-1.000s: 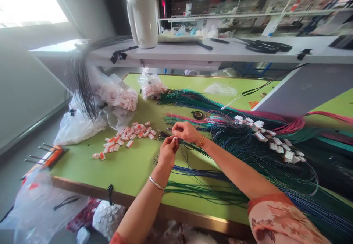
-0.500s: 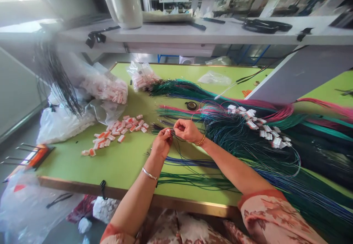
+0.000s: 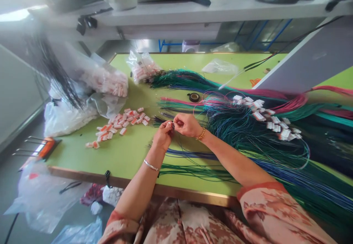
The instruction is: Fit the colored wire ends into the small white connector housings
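My left hand (image 3: 162, 138) and my right hand (image 3: 187, 124) meet over the green table (image 3: 129, 155), fingertips pinched together. Between them is a small white connector and the ends of thin dark wires; the left hand pinches the connector, the right pinches a wire end at it. Blue wires (image 3: 190, 154) and green wires (image 3: 193, 172) run across the table under my forearms. A scatter of white-and-orange connectors (image 3: 118, 125) lies just left of my hands.
Big bundles of green, blue and pink wires (image 3: 248, 133) with finished white connectors (image 3: 270, 120) fill the right. Plastic bags of connectors (image 3: 110, 82) and a tape roll (image 3: 194, 97) sit behind. A black wire bundle (image 3: 55, 74) hangs from the shelf (image 3: 193, 12).
The view has tilted downward, showing more of my lap. My hands stay together at the same spot, fingers working slightly at the connector.
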A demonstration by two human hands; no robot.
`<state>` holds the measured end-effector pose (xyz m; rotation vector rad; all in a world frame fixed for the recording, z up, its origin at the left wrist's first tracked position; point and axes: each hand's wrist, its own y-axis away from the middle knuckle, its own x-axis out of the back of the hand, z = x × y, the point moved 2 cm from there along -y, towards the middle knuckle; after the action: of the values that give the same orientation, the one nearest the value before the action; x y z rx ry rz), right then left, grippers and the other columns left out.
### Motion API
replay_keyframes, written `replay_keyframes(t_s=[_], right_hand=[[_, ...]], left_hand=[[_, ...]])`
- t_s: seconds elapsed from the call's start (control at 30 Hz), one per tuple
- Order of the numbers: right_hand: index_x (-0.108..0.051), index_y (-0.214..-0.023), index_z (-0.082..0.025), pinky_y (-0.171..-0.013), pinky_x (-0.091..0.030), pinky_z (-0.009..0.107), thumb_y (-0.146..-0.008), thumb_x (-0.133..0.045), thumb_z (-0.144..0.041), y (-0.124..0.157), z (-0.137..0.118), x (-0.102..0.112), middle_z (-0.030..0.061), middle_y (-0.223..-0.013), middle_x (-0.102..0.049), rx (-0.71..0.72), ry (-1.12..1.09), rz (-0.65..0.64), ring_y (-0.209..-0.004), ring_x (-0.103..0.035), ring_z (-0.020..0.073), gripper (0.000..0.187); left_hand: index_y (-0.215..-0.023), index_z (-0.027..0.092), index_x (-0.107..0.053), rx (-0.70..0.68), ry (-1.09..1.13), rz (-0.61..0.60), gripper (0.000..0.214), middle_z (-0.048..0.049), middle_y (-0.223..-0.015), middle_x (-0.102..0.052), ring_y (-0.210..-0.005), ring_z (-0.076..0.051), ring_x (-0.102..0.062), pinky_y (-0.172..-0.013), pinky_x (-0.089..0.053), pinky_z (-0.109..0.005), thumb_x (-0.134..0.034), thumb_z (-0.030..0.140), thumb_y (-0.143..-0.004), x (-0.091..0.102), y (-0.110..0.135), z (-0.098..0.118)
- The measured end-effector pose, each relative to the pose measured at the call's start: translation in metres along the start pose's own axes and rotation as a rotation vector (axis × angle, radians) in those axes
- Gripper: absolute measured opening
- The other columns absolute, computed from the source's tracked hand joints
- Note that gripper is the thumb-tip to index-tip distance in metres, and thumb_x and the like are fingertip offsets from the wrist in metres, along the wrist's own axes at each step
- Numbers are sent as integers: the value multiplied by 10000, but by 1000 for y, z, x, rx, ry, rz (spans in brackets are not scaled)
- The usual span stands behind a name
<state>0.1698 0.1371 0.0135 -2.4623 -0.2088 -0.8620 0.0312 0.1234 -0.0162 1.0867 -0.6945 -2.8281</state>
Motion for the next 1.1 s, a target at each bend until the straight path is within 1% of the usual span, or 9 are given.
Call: replay_keyframes(t_s=[0.17, 0.33, 0.57, 0.7, 0.83, 0.9, 0.97, 1.03, 1.1], right_hand=[[-553, -698, -181, -538, -327, 218, -737, -555, -189, 3, 0, 0, -23, -592, -528, 17, -16, -4, -540, -421, 90, 40], [-573, -723, -188, -562, -345, 227, -760, -560, -219, 4, -5, -2, -5, -620, -559, -43, -7, -68, -573, -455, 107, 51], [-608, -777, -176, -571, -349, 233, -816, -520, -239, 3, -4, 2, 17, -660, -606, -26, 8, -133, -564, -472, 111, 115], [-592, -764, -178, -583, -332, 239, -802, -509, -204, 3, -5, 1, 31, -675, -623, 6, 113, -159, -574, -481, 120, 95], [-571, -757, -177, -599, -309, 255, -811, -500, -201, 6, -7, -5, 65, -727, -648, 24, 252, -184, -617, -511, 140, 93], [-562, -758, -175, -606, -317, 257, -816, -494, -205, 6, -8, -5, 67, -735, -647, 13, 265, -190, -625, -518, 144, 95], [-561, -791, -175, -611, -339, 251, -826, -501, -237, 5, -9, -2, 55, -742, -640, -25, 218, -175, -629, -524, 140, 93], [-564, -889, -174, -634, -377, 244, -801, -568, -304, 4, -13, 5, 54, -825, -650, -44, 156, -148, -692, -557, 145, 157], [-550, -992, -177, -659, -409, 248, -726, -650, -316, 4, -19, 12, 54, -895, -655, -45, 127, -147, -755, -586, 158, 316]], left_hand=[[-793, 147, -641, -55, -32, 43, 245, 19, -689, -636, -616, -61, -557, -620, -404, -199, -802, 135, -608, 2, 1, -3], [-759, 137, -658, -97, -87, 70, 225, 9, -664, -635, -599, -68, -539, -643, -396, -224, -806, 146, -590, 3, 2, -5], [-738, 136, -664, -82, -106, 99, 200, -3, -678, -645, -605, -79, -544, -638, -405, -231, -793, 131, -585, 3, 3, -2], [-721, 139, -667, -91, -111, 108, 202, 7, -645, -637, -584, -72, -530, -616, -401, -222, -795, 140, -565, 3, 2, -2], [-707, 131, -663, -115, -156, 92, 234, 9, -622, -630, -597, -78, -544, -649, -417, -232, -818, 163, -535, 2, 4, -5], [-699, 134, -660, -132, -185, 96, 242, 13, -611, -623, -590, -77, -536, -645, -416, -231, -827, 182, -530, 0, 6, -5], [-704, 139, -660, -165, -183, 109, 247, 14, -626, -623, -595, -76, -533, -639, -415, -227, -831, 206, -539, -2, 9, -3], [-723, 145, -660, -205, -154, 96, 251, 15, -662, -624, -606, -73, -534, -643, -420, -223, -831, 231, -561, -6, 12, 0], [-753, 155, -662, -231, -114, 39, 247, 11, -706, -629, -630, -76, -544, -669, -438, -224, -822, 265, -600, -10, 15, 4]])
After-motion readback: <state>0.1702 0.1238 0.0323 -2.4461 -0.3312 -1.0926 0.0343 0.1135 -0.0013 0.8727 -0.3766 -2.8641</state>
